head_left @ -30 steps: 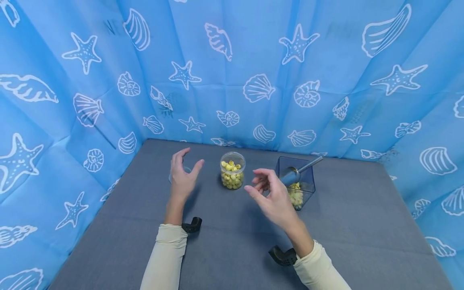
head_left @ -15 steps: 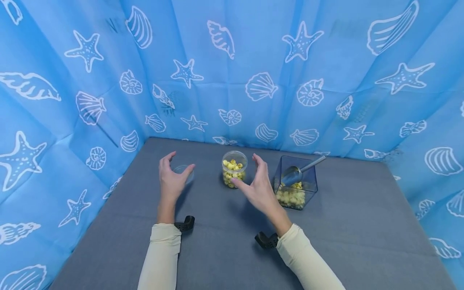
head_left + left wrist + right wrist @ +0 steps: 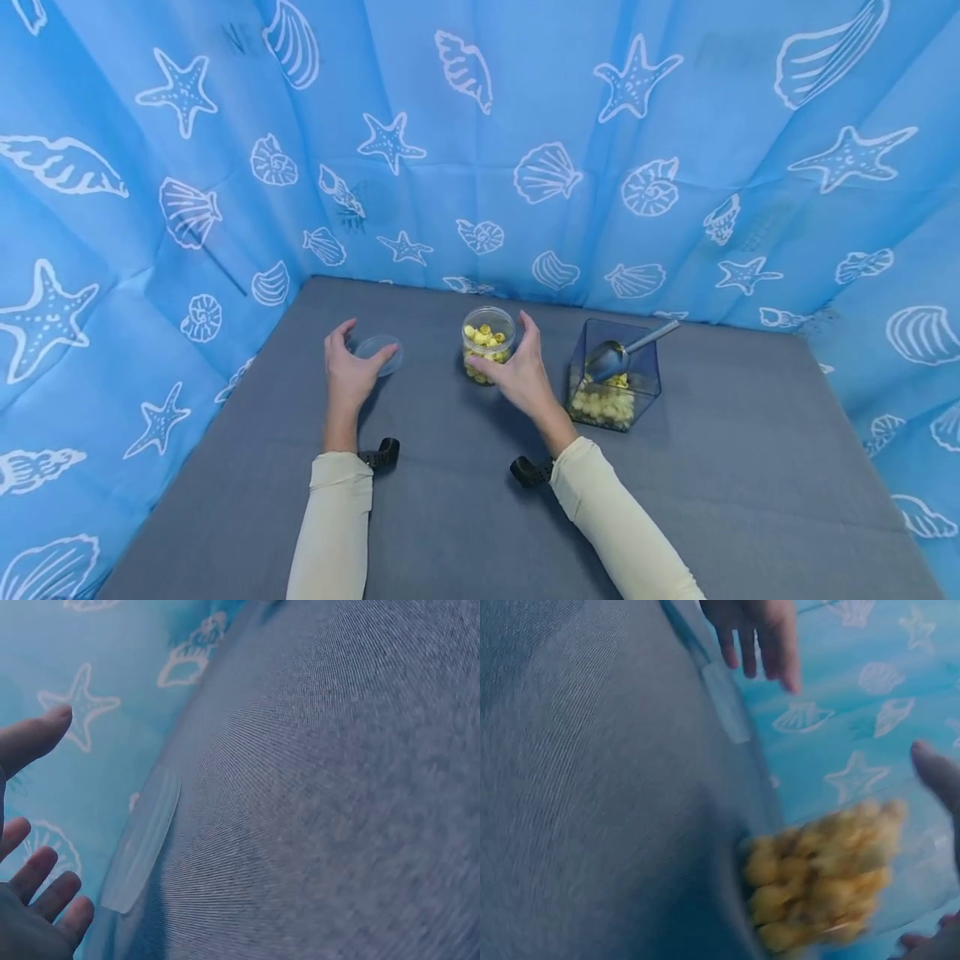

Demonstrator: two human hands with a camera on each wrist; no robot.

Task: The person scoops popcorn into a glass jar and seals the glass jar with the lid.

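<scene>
A clear round jar (image 3: 472, 315) part-filled with yellow popcorn (image 3: 821, 874) stands on the grey cloth. My right hand (image 3: 519, 371) reaches beside it, thumb across the front and fingers on the right side. In the right wrist view, a gap shows between the thumb (image 3: 934, 769) and the jar. A clear, shallow round lid (image 3: 369, 347) lies on the cloth to the left. Over its near side my left hand (image 3: 350, 371) hovers with thumb and fingers spread, apart from the lid (image 3: 146, 840) in the left wrist view.
Right of the jar stands a dark transparent square box (image 3: 649, 385) with popcorn in its bottom. A metal scoop (image 3: 609, 361) leans in it, handle sticking out past the rim. A blue shell-print curtain (image 3: 450, 167) hangs behind and beside the table (image 3: 450, 500).
My right hand has moved left from beside the box to the jar. The left hand has shifted slightly left, uncovering more of the lid. The camera view tilts down slightly.
</scene>
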